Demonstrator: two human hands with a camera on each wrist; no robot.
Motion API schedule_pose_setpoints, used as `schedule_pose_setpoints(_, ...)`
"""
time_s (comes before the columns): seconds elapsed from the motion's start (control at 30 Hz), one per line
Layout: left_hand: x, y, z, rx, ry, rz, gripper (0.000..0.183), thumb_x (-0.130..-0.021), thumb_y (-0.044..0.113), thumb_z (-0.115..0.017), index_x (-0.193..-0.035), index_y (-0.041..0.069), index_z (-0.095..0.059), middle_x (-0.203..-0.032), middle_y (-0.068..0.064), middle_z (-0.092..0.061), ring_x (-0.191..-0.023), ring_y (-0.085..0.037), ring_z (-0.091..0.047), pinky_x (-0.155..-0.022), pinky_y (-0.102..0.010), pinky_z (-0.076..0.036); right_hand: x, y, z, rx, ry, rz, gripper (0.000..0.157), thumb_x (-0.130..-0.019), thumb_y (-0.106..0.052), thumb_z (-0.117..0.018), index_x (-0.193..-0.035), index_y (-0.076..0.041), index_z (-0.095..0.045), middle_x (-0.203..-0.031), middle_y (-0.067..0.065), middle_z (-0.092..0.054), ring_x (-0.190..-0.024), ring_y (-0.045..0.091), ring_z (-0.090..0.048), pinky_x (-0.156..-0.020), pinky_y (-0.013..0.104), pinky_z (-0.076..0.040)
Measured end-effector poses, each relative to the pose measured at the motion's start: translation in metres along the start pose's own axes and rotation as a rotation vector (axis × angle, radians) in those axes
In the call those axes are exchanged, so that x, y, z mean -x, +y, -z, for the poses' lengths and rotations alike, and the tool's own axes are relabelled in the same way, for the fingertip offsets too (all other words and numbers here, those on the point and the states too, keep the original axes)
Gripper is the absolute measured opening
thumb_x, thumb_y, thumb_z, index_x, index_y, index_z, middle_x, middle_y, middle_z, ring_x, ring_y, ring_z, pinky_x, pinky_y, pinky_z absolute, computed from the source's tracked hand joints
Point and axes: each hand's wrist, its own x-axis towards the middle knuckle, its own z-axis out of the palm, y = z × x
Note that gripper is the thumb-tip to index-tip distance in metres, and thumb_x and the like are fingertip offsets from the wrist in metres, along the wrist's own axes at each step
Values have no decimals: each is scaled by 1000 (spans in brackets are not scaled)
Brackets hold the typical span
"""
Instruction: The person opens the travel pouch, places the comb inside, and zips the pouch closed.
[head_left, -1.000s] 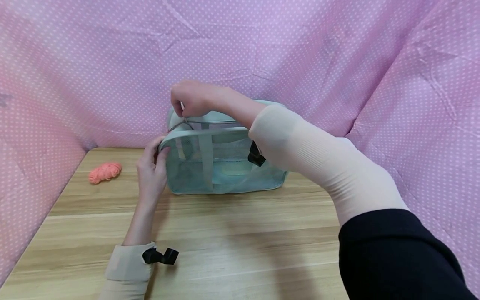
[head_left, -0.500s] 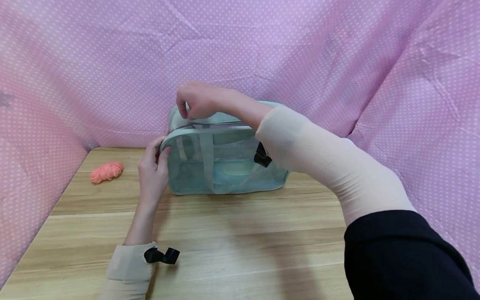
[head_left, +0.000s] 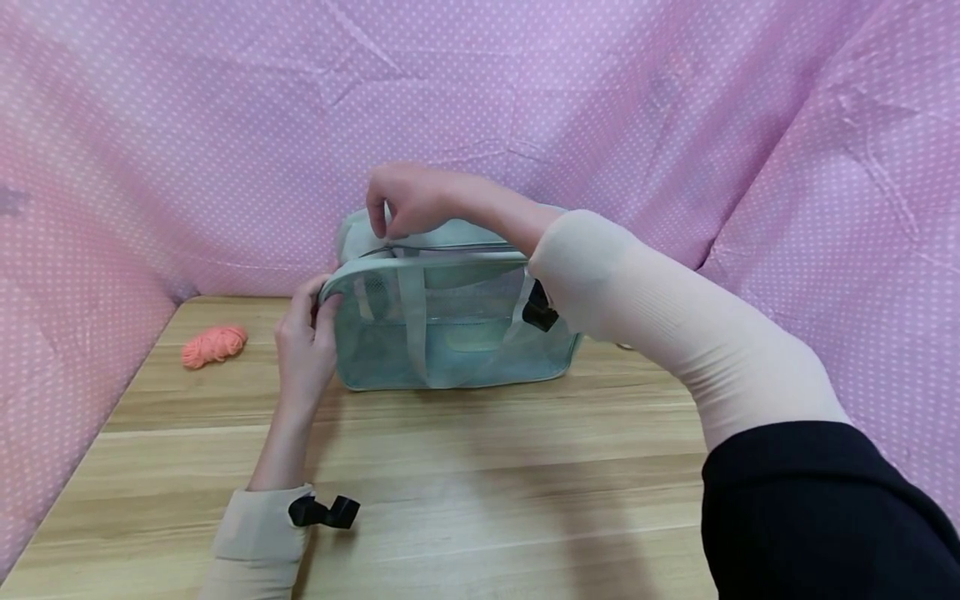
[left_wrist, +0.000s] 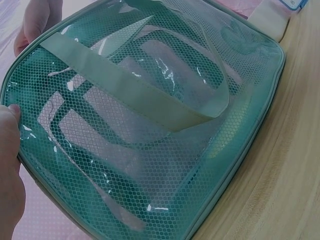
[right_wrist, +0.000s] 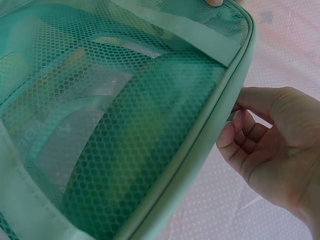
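A pale green see-through mesh bag [head_left: 468, 362] with cloth straps stands upright on the table. At its upper left corner my left hand [head_left: 306, 342] pinches the piped edge between thumb and fingers. Above the top zipper [head_left: 442, 248], toward the left, my right hand [head_left: 411, 200] has its fingers curled downward. In the right wrist view, the thumb and fingers of the right hand [right_wrist: 275, 145] pinch together just behind the bag's rim; the zipper pull there is mostly hidden. Yellowish-green patches show through the mesh, but their source is unclear.
A coral yarn skein [head_left: 213, 346] lies left of the bag on the wooden table [head_left: 450, 483]. Pink dotted cloth [head_left: 480, 92] hangs behind and at both sides. A white object [left_wrist: 270, 19] sits beyond the bag in the left wrist view.
My right hand has slid a short way to the right along the top zipper. The left hand keeps its grip at the corner, and the bag has barely shifted.
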Motion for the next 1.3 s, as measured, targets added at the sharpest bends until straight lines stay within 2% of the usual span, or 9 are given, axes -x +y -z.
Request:
schedule_pose_setpoints(0.17, 0, -1, 1, 2, -10, -12, 23, -101, 1, -59, -122, -8, -63, -126, -21, -72, -113, 9, -61, -95, -8, -50, 3, 6, 1, -82, 0, -14, 24, -90, -2, -59, -103, -6, -78, -98, 3, -70, -72, 11, -56, -69, 23, -49)
schedule_pose_setpoints(0.37, 1, -2, 1, -5, -24, -11, 24, -102, 2, -58, -124, -8, -62, -125, -21, -71, -114, 9, -61, -96, -8, -49, 7, 17, -2, -205, -2, -23, 18, -93, -2, -60, -100, -5, -77, -80, 3, -66, -60, 12, -57, -60, 24, -52)
schedule_pose_setpoints(0.5, 3, -2, 0, -7, -30, -10, 25, -103, 2, -57, -124, -9, -62, -121, -23, -71, -112, 9, -60, -95, -8, -49, 9, 21, -2, -248, -9, -25, 17, -93, -2, -61, -101, -4, -76, -79, 2, -64, -62, 12, -56, -59, 24, -52)
schedule_pose_setpoints(0.77, 1, -3, -1, -4, -27, -3, 25, -104, 5, -56, -124, -9, -61, -121, -24, -71, -109, 8, -60, -92, -9, -48, 13, 16, 12, -249, 18, -34, 16, -91, 1, -60, -96, -4, -75, -74, 1, -62, -58, 7, -51, -58, 26, -52)
schedule_pose_setpoints(0.93, 0, -4, 1, -23, -20, -24, 25, -103, 4, -57, -123, -10, -61, -118, -27, -71, -105, 11, -59, -89, -7, -47, 13, 10, 16, -213, 15, -53, 15, -92, -4, -60, -100, -6, -73, -75, 0, -62, -61, 9, -55, -61, 25, -53)
schedule_pose_setpoints(1.17, 0, -3, 1, -28, -12, -29, 23, -102, 4, -58, -121, -10, -61, -117, -27, -71, -108, 12, -59, -91, -6, -47, 16, 7, 20, -217, 0, -31, 15, -89, 1, -60, -93, -6, -73, -69, 0, -62, -55, 6, -49, -54, 22, -47)
schedule_pose_setpoints(1.3, -1, -2, 1, -28, -3, -21, 24, -103, 5, -58, -121, -10, -62, -119, -25, -72, -110, 12, -59, -93, -6, -48, 18, 8, 19, -210, -6, -36, 15, -89, 0, -60, -93, -7, -73, -69, -1, -62, -55, 6, -49, -55, 22, -47)
